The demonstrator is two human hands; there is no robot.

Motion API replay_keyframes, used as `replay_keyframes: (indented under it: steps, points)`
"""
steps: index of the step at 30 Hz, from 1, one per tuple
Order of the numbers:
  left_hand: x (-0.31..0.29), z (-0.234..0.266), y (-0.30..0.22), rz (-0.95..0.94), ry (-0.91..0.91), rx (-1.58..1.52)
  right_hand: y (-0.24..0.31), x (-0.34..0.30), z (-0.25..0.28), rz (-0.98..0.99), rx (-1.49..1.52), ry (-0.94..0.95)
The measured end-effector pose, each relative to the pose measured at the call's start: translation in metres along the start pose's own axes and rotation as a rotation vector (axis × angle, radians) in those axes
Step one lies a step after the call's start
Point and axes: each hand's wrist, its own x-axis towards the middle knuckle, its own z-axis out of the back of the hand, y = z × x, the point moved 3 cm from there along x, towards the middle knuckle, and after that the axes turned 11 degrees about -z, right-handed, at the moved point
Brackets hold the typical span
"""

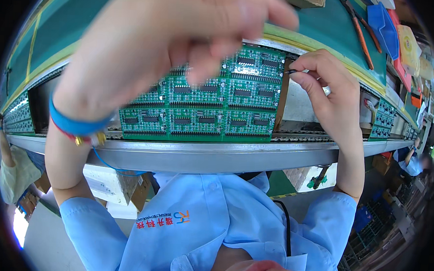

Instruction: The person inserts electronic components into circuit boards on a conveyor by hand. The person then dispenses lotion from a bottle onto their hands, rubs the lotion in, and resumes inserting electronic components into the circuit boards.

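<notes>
A green circuit board panel (195, 117), divided into repeated sections with black chips and pin rows, lies on the conveyor in front of me. My left hand (197, 33) is raised over its far left part and blurred by motion. Its fingers look apart, with nothing visible in them, and it covers part of the panel. At the panel's right edge, my right hand (321, 77) pinches a small black component (290, 72) between thumb and forefinger. Its exact kind is too small to tell. A blue wrist strap (77, 122) with a cord circles my left wrist.
A metal rail (216, 160) runs along the conveyor's near side. More green boards stand on the line at right (383, 118) and left (18, 117). Beyond lie orange-handled pliers (364, 45) and a blue bin (384, 29). Other people work at both far sides.
</notes>
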Motion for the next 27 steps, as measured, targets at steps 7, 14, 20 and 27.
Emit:
replay_keyframes:
  steps: [7,14,20,27]
  points:
    - [-0.032,-0.027,0.028,0.196,0.009,-0.3,0.012,0.003,-0.006,0.088,-0.207,-0.055]
    - [-0.036,-0.031,0.031,0.298,0.058,-0.391,0.017,0.003,-0.01,0.162,-0.395,-0.075]
    - [-0.04,-0.039,0.038,0.304,0.126,-0.465,0.022,0.0,-0.014,0.258,-0.576,-0.117]
    - [-0.047,-0.045,0.041,0.363,0.152,-0.515,0.029,-0.001,-0.011,0.241,-0.572,-0.058]
